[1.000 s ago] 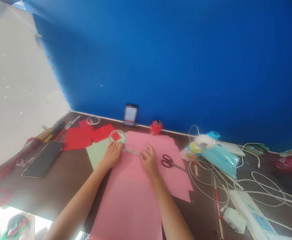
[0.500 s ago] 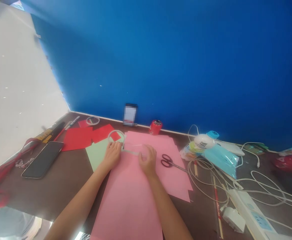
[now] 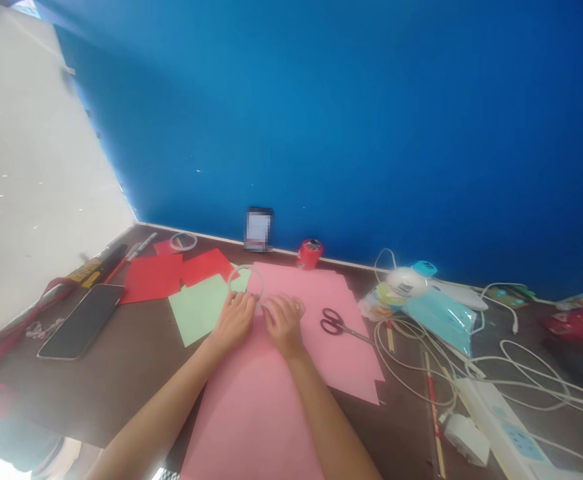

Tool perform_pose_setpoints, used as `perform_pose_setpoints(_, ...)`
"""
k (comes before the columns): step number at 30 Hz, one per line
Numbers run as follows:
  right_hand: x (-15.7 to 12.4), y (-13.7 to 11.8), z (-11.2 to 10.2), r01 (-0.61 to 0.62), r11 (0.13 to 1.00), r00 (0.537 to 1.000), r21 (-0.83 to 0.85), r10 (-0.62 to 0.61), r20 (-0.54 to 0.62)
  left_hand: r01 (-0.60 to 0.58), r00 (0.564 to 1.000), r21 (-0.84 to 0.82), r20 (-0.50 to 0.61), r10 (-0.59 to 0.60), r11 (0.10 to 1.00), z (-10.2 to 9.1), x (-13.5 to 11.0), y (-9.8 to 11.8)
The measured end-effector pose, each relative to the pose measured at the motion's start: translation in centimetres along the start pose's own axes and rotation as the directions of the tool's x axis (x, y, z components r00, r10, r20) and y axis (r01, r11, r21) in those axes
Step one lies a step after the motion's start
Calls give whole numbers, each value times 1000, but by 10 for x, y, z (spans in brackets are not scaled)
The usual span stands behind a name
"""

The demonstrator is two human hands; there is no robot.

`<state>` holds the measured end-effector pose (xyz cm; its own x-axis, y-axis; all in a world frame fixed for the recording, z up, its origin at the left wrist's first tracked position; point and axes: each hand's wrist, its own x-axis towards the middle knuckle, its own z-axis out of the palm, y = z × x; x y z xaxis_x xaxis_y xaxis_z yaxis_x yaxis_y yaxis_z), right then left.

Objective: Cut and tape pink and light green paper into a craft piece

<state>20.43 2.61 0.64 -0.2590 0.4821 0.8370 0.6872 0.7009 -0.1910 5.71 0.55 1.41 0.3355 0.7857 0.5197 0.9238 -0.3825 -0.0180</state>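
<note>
My left hand [image 3: 237,317] is closed on a pale roll of tape [image 3: 261,279], which stands up as a ring beyond the fingers. Close beside it, my right hand [image 3: 284,325] has its fingers bent and pinched together near the tape's edge. The piece of tape between the two hands is mostly hidden by fingers. Beneath both hands lie sheets of pink paper [image 3: 261,413]. Left of them is a pale green sheet [image 3: 198,312]. Scissors [image 3: 332,321] with dark handles rest on the pink paper to the right.
Red paper pieces [image 3: 154,277], a phone [image 3: 81,321] and another ring-shaped roll [image 3: 194,241] are on the left. A red cup-like container [image 3: 310,255] stands by the blue wall. On the right are a white bottle [image 3: 405,283], tangled cables [image 3: 406,380] and a power strip [image 3: 501,420].
My right hand has moved left toward my left hand, and the tape strip stretched between them has shortened from view. My left hand and the roll have shifted right, uncovering more green paper.
</note>
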Motion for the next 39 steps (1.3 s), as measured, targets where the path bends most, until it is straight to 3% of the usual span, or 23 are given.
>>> perform_pose_setpoints(8, -3, -1, -2, -9, 1000, 996, 26, 7, 86, -13, 1000, -46, 28, 15, 999, -6, 0, 7)
perform_pose_setpoints(22, -1, -8, -3, -8, 999, 995, -37, 12, 103, 23, 1000, -122, -5, -24, 992, -4, 0, 7)
perform_pose_setpoints(29, -1, -11, -2, 82, 993, 995, -89, -76, 69, 155, 988, -329, 31, -153, 931, -8, 2, 13)
perform_pose_setpoints(32, -2, -7, -3, 75, 990, 997, -121, -76, -5, 302, 945, -379, -1, -327, 875, -9, 4, 0)
perform_pose_setpoints(34, -2, -2, -5, 4, 990, 996, -141, -16, -85, 438, 864, -330, -103, -493, 836, -6, 4, -18)
perform_pose_setpoints(36, -2, 5, -6, -85, 984, 990, -156, 66, -123, 498, 812, -226, -216, -542, 837, 0, 0, -38)
perform_pose_setpoints(39, -1, 14, -6, -171, 971, 979, -167, 149, -139, 497, 834, -82, -231, -501, 864, 10, -6, -56)
